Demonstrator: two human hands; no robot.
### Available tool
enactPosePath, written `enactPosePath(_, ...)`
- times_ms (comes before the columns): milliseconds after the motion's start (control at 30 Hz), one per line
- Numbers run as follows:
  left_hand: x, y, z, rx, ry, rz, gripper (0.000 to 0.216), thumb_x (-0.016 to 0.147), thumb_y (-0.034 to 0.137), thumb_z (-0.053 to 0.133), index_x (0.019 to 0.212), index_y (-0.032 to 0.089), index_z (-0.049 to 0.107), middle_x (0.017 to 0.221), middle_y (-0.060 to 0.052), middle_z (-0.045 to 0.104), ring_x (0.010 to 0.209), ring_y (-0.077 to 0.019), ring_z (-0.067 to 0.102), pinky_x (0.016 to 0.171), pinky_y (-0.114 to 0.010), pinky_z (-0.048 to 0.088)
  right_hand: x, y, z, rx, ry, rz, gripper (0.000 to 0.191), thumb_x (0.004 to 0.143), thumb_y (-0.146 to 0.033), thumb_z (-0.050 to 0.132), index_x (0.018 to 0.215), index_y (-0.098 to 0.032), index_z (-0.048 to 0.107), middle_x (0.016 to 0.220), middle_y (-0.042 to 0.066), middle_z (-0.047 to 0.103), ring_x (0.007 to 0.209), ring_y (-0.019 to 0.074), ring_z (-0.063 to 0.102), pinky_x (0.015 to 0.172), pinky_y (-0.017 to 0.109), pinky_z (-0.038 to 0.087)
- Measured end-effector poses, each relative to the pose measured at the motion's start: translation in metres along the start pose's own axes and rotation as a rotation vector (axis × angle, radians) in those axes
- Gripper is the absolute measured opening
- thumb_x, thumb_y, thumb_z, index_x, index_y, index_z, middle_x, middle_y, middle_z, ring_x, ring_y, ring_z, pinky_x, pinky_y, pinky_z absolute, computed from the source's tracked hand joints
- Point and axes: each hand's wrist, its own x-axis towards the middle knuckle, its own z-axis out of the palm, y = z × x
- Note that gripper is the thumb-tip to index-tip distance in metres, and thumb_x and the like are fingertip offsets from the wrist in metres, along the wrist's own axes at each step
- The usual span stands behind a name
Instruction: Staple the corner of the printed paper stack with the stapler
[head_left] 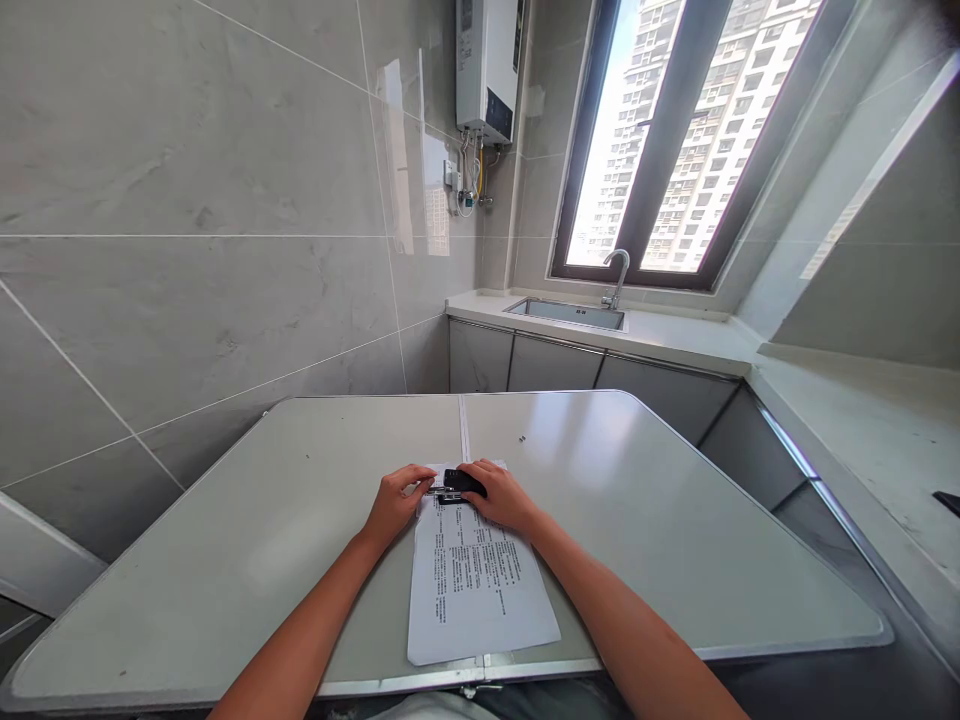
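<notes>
A printed sheet of paper (474, 590) lies on the grey folding table (675, 520), its near edge by the table's front. At the sheet's far edge sits a small black stapler (459, 485). My right hand (501, 497) rests over the stapler with its fingers curled on it. My left hand (396, 500) pinches the paper's top left corner right beside the stapler's metal end. Both forearms reach in from the bottom of the view.
A seam (463, 425) runs down the table's middle. A tiled wall stands close on the left. Behind the table are a counter with a sink (566, 313) and faucet (619, 272), a window, and a wall-mounted water heater (489, 65). Another counter (885, 440) runs along the right.
</notes>
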Motion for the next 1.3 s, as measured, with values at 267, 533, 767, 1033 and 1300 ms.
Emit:
enactPosePath(267, 0.000, -0.004, 0.001, 0.045, -0.017, 0.003, 0.025, 0.096, 0.034, 0.056, 0.104, 0.025, 0.078, 0.098, -0.005, 0.077, 0.080, -0.0184, 0.065, 0.074, -0.032, 0.052, -0.001, 0.001, -0.001, 0.004, -0.003, -0.004, 0.037, 0.092, -0.024, 0.067, 0.129, -0.027, 0.061, 0.111, 0.006, 0.072, 0.105, 0.0240, 0.064, 0.090, 0.036, 0.049)
enactPosePath(533, -0.001, -0.009, 0.002, 0.018, -0.050, 0.018, 0.024, 0.096, 0.032, 0.058, 0.107, 0.026, 0.078, 0.103, -0.006, 0.076, 0.088, -0.0200, 0.067, 0.078, -0.033, 0.051, -0.001, 0.001, 0.000, 0.002, 0.001, -0.001, 0.038, 0.091, -0.022, 0.068, 0.129, -0.027, 0.061, 0.110, 0.005, 0.072, 0.105, 0.0238, 0.064, 0.090, 0.036, 0.048)
enactPosePath(767, 0.001, -0.015, 0.002, 0.119, -0.073, -0.014, 0.020, 0.095, 0.032, 0.061, 0.107, 0.025, 0.076, 0.103, -0.006, 0.075, 0.095, -0.0226, 0.065, 0.085, -0.035, 0.051, 0.000, 0.000, -0.003, 0.012, -0.021, -0.008, 0.037, 0.092, -0.023, 0.067, 0.128, -0.026, 0.062, 0.109, 0.006, 0.072, 0.104, 0.0242, 0.063, 0.090, 0.036, 0.049)
enactPosePath(1033, 0.002, -0.010, 0.006, 0.173, -0.197, 0.118, 0.013, 0.099, 0.025, 0.054, 0.096, 0.022, 0.067, 0.108, -0.008, 0.067, 0.107, -0.0231, 0.060, 0.098, -0.041, 0.049, 0.000, 0.000, -0.003, 0.019, -0.015, -0.016, 0.035, 0.092, -0.022, 0.067, 0.126, -0.026, 0.062, 0.109, 0.006, 0.071, 0.103, 0.0241, 0.062, 0.089, 0.035, 0.048)
enactPosePath(1300, 0.002, -0.016, 0.003, 0.166, -0.223, 0.113, 0.013, 0.097, 0.032, 0.061, 0.096, 0.023, 0.071, 0.106, -0.006, 0.068, 0.103, -0.0228, 0.062, 0.096, -0.040, 0.050, 0.001, 0.001, -0.002, -0.003, -0.024, -0.013, 0.036, 0.093, -0.025, 0.068, 0.128, -0.026, 0.061, 0.111, 0.006, 0.071, 0.104, 0.0246, 0.062, 0.089, 0.036, 0.047)
